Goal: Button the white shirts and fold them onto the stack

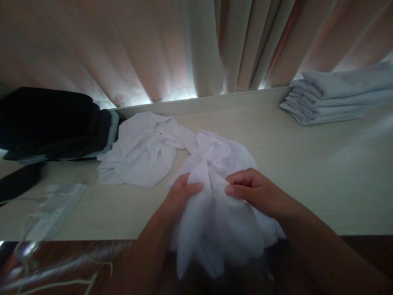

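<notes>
A white shirt-like garment [227, 221] hangs bunched between my hands at the front edge of the table, its lower part drooping over the edge. My left hand [181, 194] is closed on it, thumb on top and the other fingers hidden behind the cloth. With thumb and forefinger, my right hand [251, 188] pinches the cloth across a fold from the left thumb. The garment's far part rests on the tabletop. Just beyond and to the left lies another crumpled white garment [138, 151], close against the one I hold.
At the far right is a stack of folded white cloths [340, 96]. Dark folded clothes [58, 123] are piled at the left. A power strip [58, 211] with plugs and cords lies at the front left. Curtains [147, 45] hang along the table's back edge.
</notes>
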A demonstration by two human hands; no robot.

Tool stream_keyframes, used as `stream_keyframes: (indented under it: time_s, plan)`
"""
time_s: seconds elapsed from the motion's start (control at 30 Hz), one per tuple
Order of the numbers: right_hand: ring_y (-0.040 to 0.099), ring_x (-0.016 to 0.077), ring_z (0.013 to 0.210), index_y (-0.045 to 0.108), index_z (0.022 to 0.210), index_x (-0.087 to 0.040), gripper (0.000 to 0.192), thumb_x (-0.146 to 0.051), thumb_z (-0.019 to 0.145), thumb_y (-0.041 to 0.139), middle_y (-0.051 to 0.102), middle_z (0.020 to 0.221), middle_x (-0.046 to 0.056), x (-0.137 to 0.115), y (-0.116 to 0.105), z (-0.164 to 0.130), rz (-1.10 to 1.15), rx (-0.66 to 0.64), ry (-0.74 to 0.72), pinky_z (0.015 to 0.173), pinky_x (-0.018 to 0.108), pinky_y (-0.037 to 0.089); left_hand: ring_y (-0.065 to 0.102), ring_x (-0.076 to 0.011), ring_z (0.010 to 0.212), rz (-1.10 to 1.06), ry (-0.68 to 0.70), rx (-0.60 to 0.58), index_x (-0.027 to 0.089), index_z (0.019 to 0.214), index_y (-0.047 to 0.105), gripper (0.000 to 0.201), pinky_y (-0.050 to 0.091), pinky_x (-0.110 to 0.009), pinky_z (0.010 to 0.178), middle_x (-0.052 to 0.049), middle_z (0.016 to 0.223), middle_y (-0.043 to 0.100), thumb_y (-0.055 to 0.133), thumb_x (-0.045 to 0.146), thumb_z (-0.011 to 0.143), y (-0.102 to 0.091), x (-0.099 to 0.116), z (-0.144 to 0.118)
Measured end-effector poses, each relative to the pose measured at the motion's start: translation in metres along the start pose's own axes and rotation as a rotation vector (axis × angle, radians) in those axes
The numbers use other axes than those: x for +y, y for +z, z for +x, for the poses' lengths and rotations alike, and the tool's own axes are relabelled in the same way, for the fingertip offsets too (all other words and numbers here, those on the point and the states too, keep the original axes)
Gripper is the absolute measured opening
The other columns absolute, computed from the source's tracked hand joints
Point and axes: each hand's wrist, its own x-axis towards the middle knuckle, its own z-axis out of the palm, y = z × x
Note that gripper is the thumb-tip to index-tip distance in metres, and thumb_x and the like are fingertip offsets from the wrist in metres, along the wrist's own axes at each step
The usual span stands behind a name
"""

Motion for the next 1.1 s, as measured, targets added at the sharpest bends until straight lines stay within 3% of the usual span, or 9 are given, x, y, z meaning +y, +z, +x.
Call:
stream_keyframes:
  time_s: [0.17,0.27,0.37,0.57,0.67,0.8,0.9,1.0,1.1]
  plan:
    - [0.055,0.0113,0.064,0.077,0.089,-0.020,0.019,-0.038,0.082,0.076,0.066,0.075,0.001,-0.006,0.008,-0.002,-0.010,0.081,-0.053,0.058,0.022,0.041,0.063,-0.0184,0.066,0.121,0.062,-0.055,0.013,0.095,0.075,0.042,0.048,-0.026,0.060,-0.007,0.080,0.073,0.081,0.039,0.063,0.002,0.007,-0.004]
    - [0.059,0.0120,0.069,0.076,0.090,-0.021,0.018,-0.036,0.082,0.076,0.069,0.079,0.001,-0.006,0.010,-0.002,-0.014,0.041,-0.043,0.062,0.022,0.044,0.062,-0.0177,0.068,0.220,0.072,-0.114,0.012,0.094,0.075,0.041,0.047,-0.025,0.060,-0.006,0.080,0.072,0.082,0.038,0.063,0.000,0.007,-0.003]
    - [0.062,0.0141,0.076,0.073,0.093,-0.021,0.021,-0.038,0.082,0.075,0.069,0.086,0.002,-0.006,0.008,-0.001,-0.056,-0.042,-0.011,0.068,0.024,0.046,0.057,-0.0145,0.064,0.280,0.064,-0.076,0.012,0.088,0.073,0.034,0.043,-0.023,0.057,-0.004,0.074,0.068,0.077,0.041,0.070,-0.005,0.003,-0.001]
    - [0.053,0.0117,0.059,0.069,0.078,-0.017,0.024,-0.040,0.082,0.072,0.062,0.065,0.000,-0.009,-0.002,-0.002,-0.292,-0.179,0.094,0.056,0.024,0.039,0.056,-0.0138,0.062,0.383,0.032,-0.061,0.012,0.083,0.071,0.035,0.041,-0.022,0.054,-0.003,0.073,0.067,0.073,0.047,0.077,-0.010,-0.006,0.002]
    - [0.048,0.0092,0.051,0.064,0.077,-0.017,0.023,-0.038,0.085,0.069,0.055,0.058,-0.003,-0.010,0.000,-0.003,-0.115,-0.105,0.117,0.048,0.021,0.034,0.058,-0.0143,0.063,0.366,0.033,-0.021,0.013,0.083,0.072,0.034,0.042,-0.022,0.055,-0.003,0.073,0.068,0.072,0.046,0.078,-0.006,-0.005,0.003]
    - [0.044,0.0081,0.047,0.058,0.077,-0.019,0.022,-0.037,0.084,0.067,0.050,0.058,-0.005,-0.006,0.011,0.000,0.148,0.101,0.069,0.044,0.021,0.034,0.062,-0.0176,0.067,0.350,0.028,0.126,0.013,0.089,0.075,0.031,0.046,-0.024,0.057,-0.005,0.078,0.072,0.072,0.042,0.077,-0.001,-0.001,0.005]
    - [0.046,0.0090,0.048,0.058,0.081,-0.019,0.020,-0.037,0.084,0.067,0.051,0.058,-0.005,0.001,0.019,0.006,0.172,0.242,0.049,0.045,0.021,0.036,0.060,-0.0178,0.062,0.392,0.038,0.206,0.012,0.081,0.073,0.029,0.044,-0.025,0.055,-0.005,0.072,0.070,0.072,0.041,0.074,0.001,0.001,0.006]
    - [0.048,0.0089,0.049,0.058,0.082,-0.019,0.021,-0.038,0.085,0.066,0.053,0.059,-0.004,0.007,0.024,0.011,0.112,0.304,0.019,0.046,0.022,0.034,0.056,-0.0156,0.058,0.418,0.066,0.177,0.012,0.075,0.071,0.029,0.041,-0.024,0.052,-0.003,0.065,0.067,0.072,0.042,0.075,0.001,0.002,0.004]
    - [0.047,0.0084,0.049,0.058,0.079,-0.018,0.024,-0.040,0.084,0.068,0.053,0.059,-0.004,0.008,0.027,0.011,0.114,0.312,-0.007,0.045,0.021,0.033,0.058,-0.0163,0.063,0.393,0.083,0.089,0.013,0.084,0.074,0.030,0.043,-0.024,0.056,-0.004,0.073,0.070,0.073,0.041,0.076,0.000,0.001,0.003]
